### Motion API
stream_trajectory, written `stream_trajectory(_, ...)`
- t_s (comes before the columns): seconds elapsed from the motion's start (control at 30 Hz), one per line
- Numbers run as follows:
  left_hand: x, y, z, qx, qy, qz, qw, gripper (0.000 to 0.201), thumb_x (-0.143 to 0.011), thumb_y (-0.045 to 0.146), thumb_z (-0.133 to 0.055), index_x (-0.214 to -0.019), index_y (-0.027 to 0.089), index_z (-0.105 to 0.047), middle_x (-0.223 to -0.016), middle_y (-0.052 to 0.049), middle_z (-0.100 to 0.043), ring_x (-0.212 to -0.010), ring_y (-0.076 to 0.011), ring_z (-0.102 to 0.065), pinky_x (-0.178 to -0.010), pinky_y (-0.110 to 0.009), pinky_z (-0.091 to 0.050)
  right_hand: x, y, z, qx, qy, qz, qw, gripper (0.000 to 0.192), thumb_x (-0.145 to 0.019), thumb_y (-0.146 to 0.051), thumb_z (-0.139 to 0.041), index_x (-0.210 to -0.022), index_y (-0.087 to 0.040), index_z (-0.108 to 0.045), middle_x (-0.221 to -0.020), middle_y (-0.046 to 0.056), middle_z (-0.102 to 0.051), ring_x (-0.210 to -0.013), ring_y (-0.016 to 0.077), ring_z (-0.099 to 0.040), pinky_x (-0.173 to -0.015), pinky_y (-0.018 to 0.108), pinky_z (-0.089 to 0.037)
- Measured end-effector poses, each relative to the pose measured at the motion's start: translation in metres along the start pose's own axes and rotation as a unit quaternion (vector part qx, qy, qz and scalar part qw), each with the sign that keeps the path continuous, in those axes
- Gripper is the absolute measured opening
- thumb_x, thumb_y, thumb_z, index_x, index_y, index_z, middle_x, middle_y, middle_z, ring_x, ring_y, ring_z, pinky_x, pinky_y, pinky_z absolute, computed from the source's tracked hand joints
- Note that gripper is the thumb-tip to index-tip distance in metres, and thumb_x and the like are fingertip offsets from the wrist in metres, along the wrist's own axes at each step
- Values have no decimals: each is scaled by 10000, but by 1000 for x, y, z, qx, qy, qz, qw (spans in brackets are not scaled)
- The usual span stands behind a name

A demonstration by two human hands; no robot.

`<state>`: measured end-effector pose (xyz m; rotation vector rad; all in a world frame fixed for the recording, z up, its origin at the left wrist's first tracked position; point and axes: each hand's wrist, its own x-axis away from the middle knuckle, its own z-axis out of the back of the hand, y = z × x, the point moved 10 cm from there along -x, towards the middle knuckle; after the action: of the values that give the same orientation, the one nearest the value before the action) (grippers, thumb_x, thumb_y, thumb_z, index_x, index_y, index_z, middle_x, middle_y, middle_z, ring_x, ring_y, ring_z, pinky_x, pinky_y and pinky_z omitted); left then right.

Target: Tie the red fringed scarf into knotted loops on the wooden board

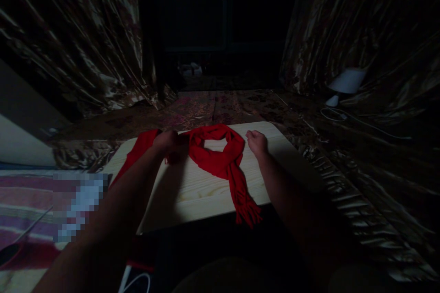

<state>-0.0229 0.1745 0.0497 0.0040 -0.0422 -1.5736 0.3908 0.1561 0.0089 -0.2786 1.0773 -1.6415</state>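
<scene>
The left hand [167, 141] is closed on the red scarf [220, 158], pinching a bunch of the cloth where the scarf bends; the right hand [257, 142] is curled into a loose fist and rests on the wooden board [192, 192] just beside the scarf's loop, at the loop's three o'clock side, and it is too dark to tell if it touches the cloth or holds anything; the left hand is the nearer one to the scarf, since it has hold of it. The scarf lies between the two hands and runs mostly from nine o'clock to three o'clock across the far part of the board; one end goes off past the left hand toward eight o'clock; the other end, with a fringe [248, 214], comes down toward six o'clock and hangs over the near edge of the board. There is one scarf, one board and two hands. Farther out, shiny curtains [68, 41] hang at ten o'clock and two o'clock; one small white lamp [345, 83] lies on the floor at two o'clock.
</scene>
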Motion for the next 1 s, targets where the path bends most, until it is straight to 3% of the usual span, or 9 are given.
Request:
stream_trajectory(0.1, 2, -4, 43, -64, 165, -8, 984, 467, -822, 251, -541, -1272, 161, -632, -1264, -227, -644, -1197, -376, -587, -979, -474, -453, -1, 2, -5, -6, -10, -7, 1000, 377, -913, -472, -472, -798, -217, -725, -699, 28, -712, -689, 175, -628, -648, 257, -434)
stream_trajectory(0.17, 8, -2, 53, -109, 220, -25, 969, 528, -822, 207, -520, -1344, 152, -576, -1401, -230, -553, -1327, -378, -477, -1080, -554, -354, -1, 3, -7, -16, -12, -9, 1000, 382, -910, -475, -474, -798, -211, -727, -713, 35, -720, -682, 177, -634, -642, 260, -432)
stream_trajectory(0.23, 8, -2, 42, -134, 179, -23, 974, 544, -796, 205, -544, -1333, 136, -587, -1417, -237, -540, -1346, -393, -451, -1095, -607, -312, -2, 4, -8, -29, -13, -9, 999, 383, -908, -475, -476, -795, -209, -727, -739, 40, -731, -687, 176, -641, -640, 260, -433)
stream_trajectory(0.3, 8, -4, 20, -131, 92, 3, 987, 493, -762, 223, -580, -1240, 127, -655, -1320, -244, -613, -1269, -406, -527, -1052, -601, -367, -2, 5, -9, -36, -15, -12, 999, 379, -907, -474, -479, -794, -212, -728, -748, 40, -736, -692, 177, -646, -641, 257, -437)
stream_trajectory(0.43, 26, 6, -8, -52, -15, 45, 998, 344, -793, 300, -562, -1058, 160, -732, -1095, -217, -720, -1021, -361, -687, -858, -433, -517, -1, 5, -9, -32, -14, -12, 999, 371, -906, -474, -486, -795, -219, -731, -721, 34, -729, -688, 178, -644, -643, 256, -445)
stream_trajectory(0.6, 57, 31, -13, 50, 15, 48, 997, 403, -879, 456, -483, -993, 150, -720, -982, -219, -736, -916, -347, -714, -738, -367, -518, 0, 1, -6, -29, -11, -5, 1000, 366, -900, -466, -486, -779, -214, -722, -705, 33, -720, -681, 176, -637, -637, 254, -444)
stream_trajectory(0.73, 76, 32, -21, 134, 74, 79, 985, 375, -912, 442, -438, -1023, 181, -682, -1037, -187, -740, -964, -324, -703, -738, -351, -499, 1, -2, -4, -22, -13, -1, 1000, 344, -888, -458, -494, -760, -224, -712, -686, 24, -710, -687, 178, -635, -640, 253, -447)
stream_trajectory(0.87, 84, 36, -29, 174, 129, 59, 974, 341, -928, 428, -410, -1042, 222, -657, -1068, -134, -743, -1002, -296, -690, -760, -341, -482, 3, -4, -1, -11, -7, 4, 1000, 318, -881, -437, -493, -756, -230, -700, -677, 13, -704, -676, 171, -627, -641, 246, -451)
stream_trajectory(1.0, 82, 35, -34, 193, 135, 44, 971, 322, -914, 433, -437, -1032, 230, -657, -1055, -116, -747, -993, -291, -690, -753, -334, -474, 3, -6, 2, 18, -13, 19, 1000, 327, -902, -411, -445, -829, -224, -703, -732, 16, -724, -687, 162, -629, -649, 237, -455)
